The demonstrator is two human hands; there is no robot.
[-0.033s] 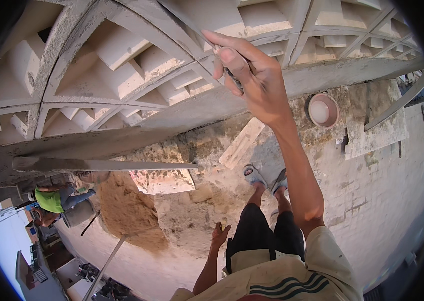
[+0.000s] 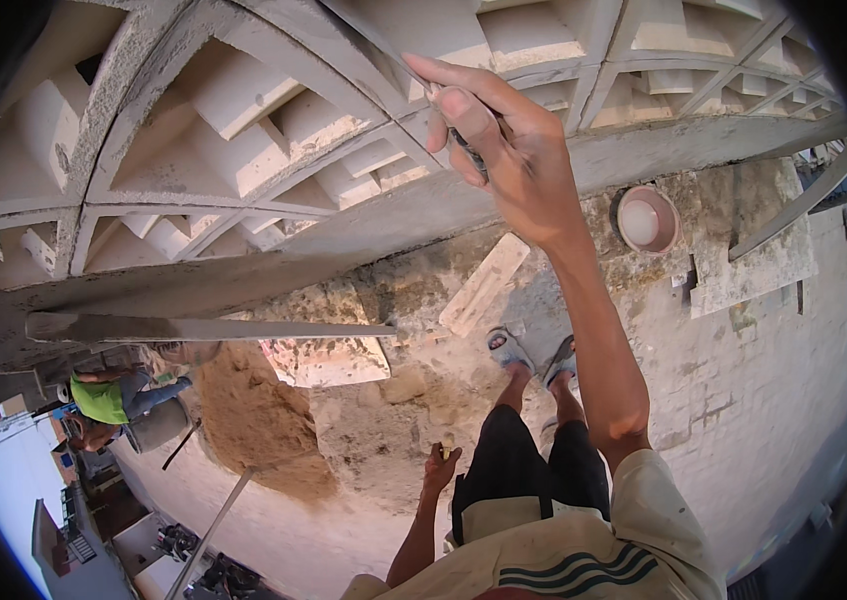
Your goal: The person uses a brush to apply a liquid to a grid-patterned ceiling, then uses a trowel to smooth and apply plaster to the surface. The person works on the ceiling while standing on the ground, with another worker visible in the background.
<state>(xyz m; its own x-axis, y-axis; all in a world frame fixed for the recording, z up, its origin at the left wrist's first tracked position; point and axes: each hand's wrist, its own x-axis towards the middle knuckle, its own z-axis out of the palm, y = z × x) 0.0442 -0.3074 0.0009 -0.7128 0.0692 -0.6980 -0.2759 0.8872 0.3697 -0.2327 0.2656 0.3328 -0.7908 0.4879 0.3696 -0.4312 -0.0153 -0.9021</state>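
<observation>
My right hand (image 2: 518, 150) is raised and closed around a thin metal tool with a narrow blade (image 2: 378, 42). The blade points up and to the left, along a joint of the pale concrete lattice wall (image 2: 183, 185). A dark part of the tool shows below my fingers; whether the blade touches the wall I cannot tell. Down beside my left thigh, my left hand (image 2: 437, 468) is closed around a small yellowish object (image 2: 447, 446), too small to name.
A pink bucket (image 2: 647, 220) with pale contents stands near the wall base. A board (image 2: 484, 284) lies before my sandals. Left of it are a long wooden beam (image 2: 213, 328), a mortar-spotted sheet (image 2: 328, 360) and a sand pile (image 2: 258, 420). A person in a green shirt (image 2: 98, 398) works farther left.
</observation>
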